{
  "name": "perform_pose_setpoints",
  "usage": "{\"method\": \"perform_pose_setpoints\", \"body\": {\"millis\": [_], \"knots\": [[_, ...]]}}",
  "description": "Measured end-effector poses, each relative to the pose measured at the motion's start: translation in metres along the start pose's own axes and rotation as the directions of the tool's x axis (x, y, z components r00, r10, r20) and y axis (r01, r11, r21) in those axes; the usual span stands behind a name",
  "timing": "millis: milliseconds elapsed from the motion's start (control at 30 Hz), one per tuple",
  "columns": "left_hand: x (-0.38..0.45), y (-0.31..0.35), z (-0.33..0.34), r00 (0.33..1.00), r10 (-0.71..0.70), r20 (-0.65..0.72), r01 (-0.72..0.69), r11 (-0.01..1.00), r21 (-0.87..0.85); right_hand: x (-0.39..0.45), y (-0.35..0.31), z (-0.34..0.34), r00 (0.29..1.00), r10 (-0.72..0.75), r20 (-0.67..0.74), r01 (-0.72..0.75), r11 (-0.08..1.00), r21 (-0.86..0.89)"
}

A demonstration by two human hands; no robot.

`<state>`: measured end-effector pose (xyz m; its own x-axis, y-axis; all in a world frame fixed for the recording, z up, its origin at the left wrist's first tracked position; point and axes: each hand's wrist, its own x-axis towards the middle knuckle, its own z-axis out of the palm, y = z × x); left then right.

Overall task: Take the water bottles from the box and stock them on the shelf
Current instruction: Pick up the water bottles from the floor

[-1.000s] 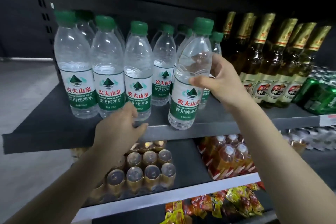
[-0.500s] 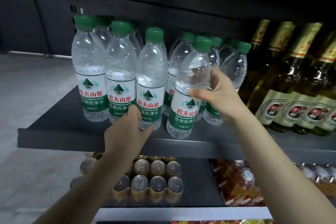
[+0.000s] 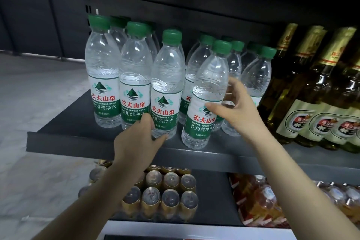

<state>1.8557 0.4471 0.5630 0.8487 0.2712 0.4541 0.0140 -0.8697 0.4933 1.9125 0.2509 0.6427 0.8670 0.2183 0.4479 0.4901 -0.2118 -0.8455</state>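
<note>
The tilted water bottle (image 3: 206,99) stands at the shelf (image 3: 81,142) front, pinched by the right hand (image 3: 236,111). Set it upright, close beside its neighbour (image 3: 165,91), which the left hand (image 3: 136,138) grips low to steady.

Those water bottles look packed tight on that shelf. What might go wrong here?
The tilted bottle under the right hand leans left near the shelf edge; it might topple forward or knock its neighbours. The left hand grips the base of the third front bottle, and a nudge there could tip that close row.
</note>
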Motion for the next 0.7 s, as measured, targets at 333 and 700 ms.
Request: {"method": "perform_pose_setpoints", "body": {"millis": [333,700], "knots": [[0.0,-0.003,0.003,1.0,0.025,-0.01,-0.025,1.0,-0.01,-0.051,0.045,0.022,0.999,0.026,-0.029,-0.03,0.991,-0.128],[-0.001,-0.003,0.005,0.999,0.038,-0.021,-0.038,0.999,0.028,-0.059,0.054,0.036,0.995,0.019,-0.101,-0.04,0.976,-0.215]]}}
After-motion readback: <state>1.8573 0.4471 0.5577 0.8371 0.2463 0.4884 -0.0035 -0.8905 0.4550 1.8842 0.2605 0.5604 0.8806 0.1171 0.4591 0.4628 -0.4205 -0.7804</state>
